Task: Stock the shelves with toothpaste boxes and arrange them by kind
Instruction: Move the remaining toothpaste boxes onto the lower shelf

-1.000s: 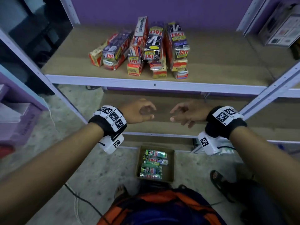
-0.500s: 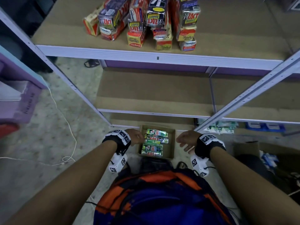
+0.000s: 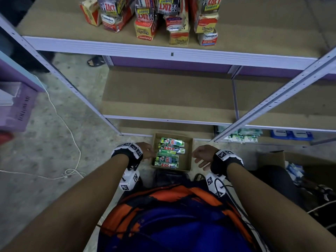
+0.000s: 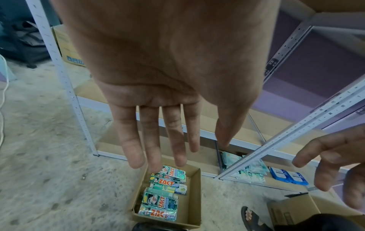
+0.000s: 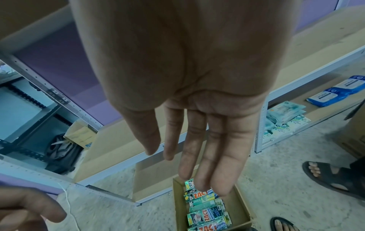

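Both hands hang empty with fingers straight, the left hand (image 3: 146, 150) and right hand (image 3: 201, 155) flanking the cardboard box (image 3: 187, 157) at lower centre, where green toothpaste boxes (image 3: 168, 155) lie stacked (others crowd the top shelf (image 3: 254, 31)).

I see a speckled grey concrete floor (image 3: 54, 146) carrying an open brown cardboard box (image 3: 187, 160) of green toothpaste cartons (image 3: 168, 155), set just before a white metal shelving rack (image 3: 171, 54). Its brown top board (image 3: 254, 28) bears red, yellow and dark toothpaste boxes (image 3: 156, 20) in stacks. Blue packets (image 3: 291, 135) lie on the lowest board at right. A white cable (image 3: 60, 117) trails over the floor at left.
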The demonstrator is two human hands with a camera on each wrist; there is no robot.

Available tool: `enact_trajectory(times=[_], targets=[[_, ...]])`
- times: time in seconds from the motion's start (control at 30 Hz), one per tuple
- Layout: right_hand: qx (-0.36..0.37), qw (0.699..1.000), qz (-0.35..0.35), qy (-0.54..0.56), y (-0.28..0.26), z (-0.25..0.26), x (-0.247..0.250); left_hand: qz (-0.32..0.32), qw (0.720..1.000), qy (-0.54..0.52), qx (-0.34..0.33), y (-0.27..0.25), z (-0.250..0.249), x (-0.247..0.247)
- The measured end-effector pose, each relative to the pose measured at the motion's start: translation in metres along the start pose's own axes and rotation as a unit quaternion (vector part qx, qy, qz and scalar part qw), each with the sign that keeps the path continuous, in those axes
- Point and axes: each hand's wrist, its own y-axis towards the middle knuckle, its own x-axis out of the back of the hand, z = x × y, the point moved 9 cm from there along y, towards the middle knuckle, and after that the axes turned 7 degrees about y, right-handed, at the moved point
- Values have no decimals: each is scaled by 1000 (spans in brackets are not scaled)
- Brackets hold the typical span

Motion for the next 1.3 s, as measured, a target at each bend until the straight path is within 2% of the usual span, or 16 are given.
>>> enact_trajectory(times=[0.33, 0.63, 0.97, 1.1, 1.3], targets=[[-1, 1000, 8, 9, 25, 14, 2, -4, 999, -54, 6, 28, -3, -1], [27, 999, -14, 33, 92, 21, 8, -25, 982, -189, 2, 90, 10, -10], [10, 997, -15, 72, 205, 9, -4, -26, 967, -252, 13, 184, 16, -13], [2, 998, 1, 59, 264, -3, -17, -34, 961, -274, 29, 239, 38, -42], [13, 996, -2, 84, 345, -25, -35, 2, 931, -362, 48, 313, 61, -88]])
